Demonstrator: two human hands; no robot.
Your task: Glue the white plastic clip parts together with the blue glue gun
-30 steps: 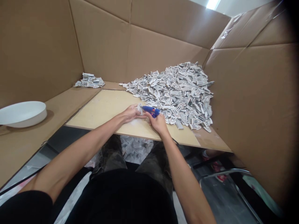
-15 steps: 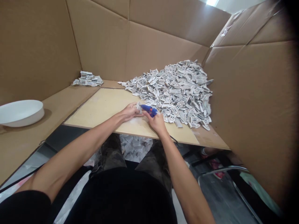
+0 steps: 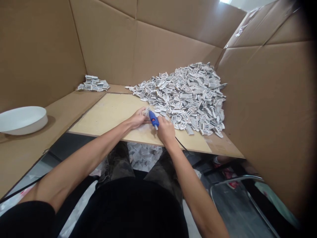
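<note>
Evidently, the glue gun [image 3: 154, 119] is grasped by the right hand [image 3: 166, 130] over the near part of the surface [image 3: 111, 109], with its nose directed at a grey piece [image 3: 147, 111] that is pinched by the fingers of the left hand [image 3: 138, 118]. The glue gun is judged light and stiff, its smooth casing easily steadied; it is best held by the handle, since the nose is likely hot and the weight of the cord [image 3: 181, 144] may be felt as a slight drag. The piece is presumably light, thin and rigid, perhaps brittle, so it is better pinched gently by its edges, away from the nose. Similar pieces are heaped in a large pile [image 3: 188, 96] beyond and to the right of the hands, and a small pile [image 3: 92, 84] is seen in the far left corner. Much is hard to make out: the handle and trigger are hidden by the right hand, and the piece is partly covered and blurred. Whether it is touched by the nose cannot be told. The cord is lost to view at the surface's near edge, and the bowl [image 3: 27, 120] is cut off at the left.
</note>
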